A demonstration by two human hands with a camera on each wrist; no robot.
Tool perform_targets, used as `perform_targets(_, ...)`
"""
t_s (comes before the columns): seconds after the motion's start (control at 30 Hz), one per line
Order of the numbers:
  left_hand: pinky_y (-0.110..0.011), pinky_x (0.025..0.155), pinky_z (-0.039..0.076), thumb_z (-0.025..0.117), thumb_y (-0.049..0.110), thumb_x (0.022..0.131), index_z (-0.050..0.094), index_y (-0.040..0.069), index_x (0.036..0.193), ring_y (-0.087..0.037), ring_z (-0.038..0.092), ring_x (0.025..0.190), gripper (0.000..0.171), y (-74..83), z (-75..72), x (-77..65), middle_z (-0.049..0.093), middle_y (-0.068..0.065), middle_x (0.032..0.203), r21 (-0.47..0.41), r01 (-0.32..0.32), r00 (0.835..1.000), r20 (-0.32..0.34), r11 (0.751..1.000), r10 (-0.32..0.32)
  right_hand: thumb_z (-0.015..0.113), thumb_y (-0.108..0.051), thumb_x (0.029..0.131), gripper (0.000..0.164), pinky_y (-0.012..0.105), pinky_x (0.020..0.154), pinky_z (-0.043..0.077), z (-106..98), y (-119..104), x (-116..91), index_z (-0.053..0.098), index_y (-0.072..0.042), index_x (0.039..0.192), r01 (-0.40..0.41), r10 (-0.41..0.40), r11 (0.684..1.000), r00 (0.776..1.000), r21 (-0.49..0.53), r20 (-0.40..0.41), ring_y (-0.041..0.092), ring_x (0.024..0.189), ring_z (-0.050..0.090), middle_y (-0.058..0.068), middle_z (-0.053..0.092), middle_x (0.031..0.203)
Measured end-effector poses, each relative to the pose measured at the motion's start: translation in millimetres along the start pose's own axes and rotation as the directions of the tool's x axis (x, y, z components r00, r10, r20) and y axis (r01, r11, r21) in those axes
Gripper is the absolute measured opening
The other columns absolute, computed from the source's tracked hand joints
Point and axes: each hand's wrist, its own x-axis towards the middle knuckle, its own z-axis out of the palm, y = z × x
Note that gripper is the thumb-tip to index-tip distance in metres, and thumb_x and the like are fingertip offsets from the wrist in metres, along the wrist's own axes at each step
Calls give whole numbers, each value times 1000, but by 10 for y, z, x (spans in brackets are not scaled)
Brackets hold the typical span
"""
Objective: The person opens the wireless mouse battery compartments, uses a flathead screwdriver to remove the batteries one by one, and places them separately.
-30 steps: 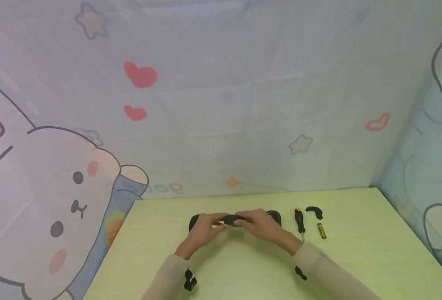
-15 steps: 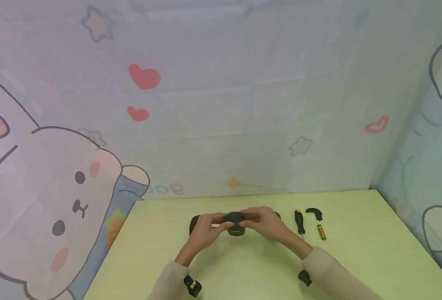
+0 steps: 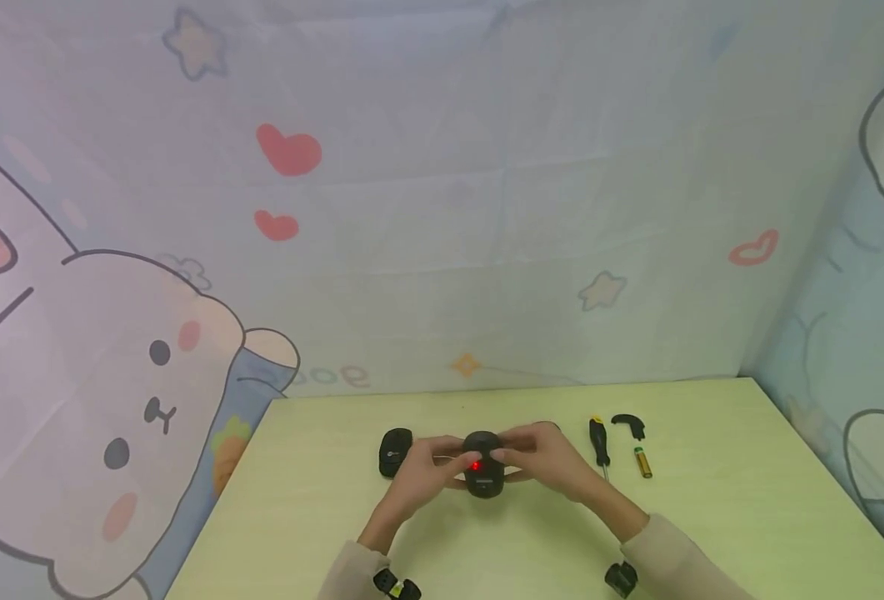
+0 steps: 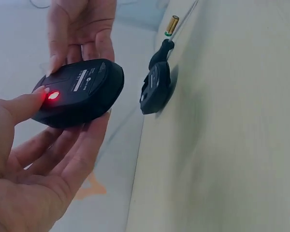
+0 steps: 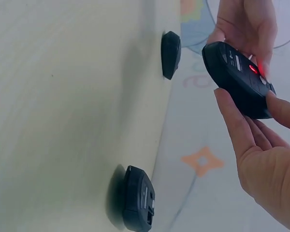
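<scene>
Between both hands a black computer mouse (image 3: 484, 485) is held above the table, its underside turned toward the head camera. A red light glows on that underside, and a pale label (image 4: 80, 80) shows in the left wrist view. My left hand (image 3: 421, 479) grips its left side, thumb on the underside beside the light and fingers behind. From the right, my right hand (image 3: 554, 465) grips it in the same way, thumb on the underside. A second black mouse (image 3: 393, 452) lies left of my left hand. Mostly hidden behind my right hand is another mouse (image 5: 138, 200), with a recess in its underside.
On the right of the pale table (image 3: 726, 483) lie a black and yellow screwdriver (image 3: 598, 440), a curved black plastic piece (image 3: 631, 425) and a battery (image 3: 642, 462). A printed cloth (image 3: 442, 208) hangs behind the table's far edge.
The held mouse has tipped from edge-on to underside facing the head camera and come nearer the person. Its red light now shows. Both hands moved along, still gripping it.
</scene>
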Motion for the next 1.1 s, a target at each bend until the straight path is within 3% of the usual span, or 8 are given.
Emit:
perform_targets(0.13, -40, 87, 69, 75, 26, 99, 72, 7, 129, -25, 78, 106, 36, -38, 44, -44, 76, -13, 120, -76, 53, 999, 17, 996, -52, 70, -19, 102, 42, 43, 86, 69, -17, 36, -67, 65, 8, 134, -40, 41, 998, 999, 47, -5, 34, 113, 75, 28, 70, 129)
perform_targets(0.37, -41, 90, 69, 76, 20, 97, 69, 4, 133, -24, 79, 105, 40, -127, 159, -144, 76, -15, 120, -190, 80, 997, 16, 979, -78, 72, -21, 101, 44, 46, 84, 69, 10, 105, -164, 65, 10, 131, -82, 85, 991, 996, 109, -30, 30, 106, 78, 25, 75, 122)
perform_targets(0.77, -37, 82, 70, 71, 9, 98, 69, -5, 131, -22, 80, 94, 36, -214, 390, -249, 79, -23, 111, -273, 156, 988, 25, 949, -155, 71, -21, 101, 51, 46, 81, 70, 70, 245, -375, 58, 13, 137, -192, 205, 969, 976, 157, -73, 29, 102, 78, 28, 73, 126)
perform_targets(1.1, -33, 77, 70, 73, 8, 97, 70, -7, 127, -20, 80, 90, 34, -262, 448, -240, 79, -24, 113, -313, 206, 977, 20, 927, -211, 72, -21, 100, 51, 46, 81, 70, 74, 283, -420, 59, 12, 137, -201, 214, 968, 973, 149, -81, 29, 103, 78, 26, 73, 126)
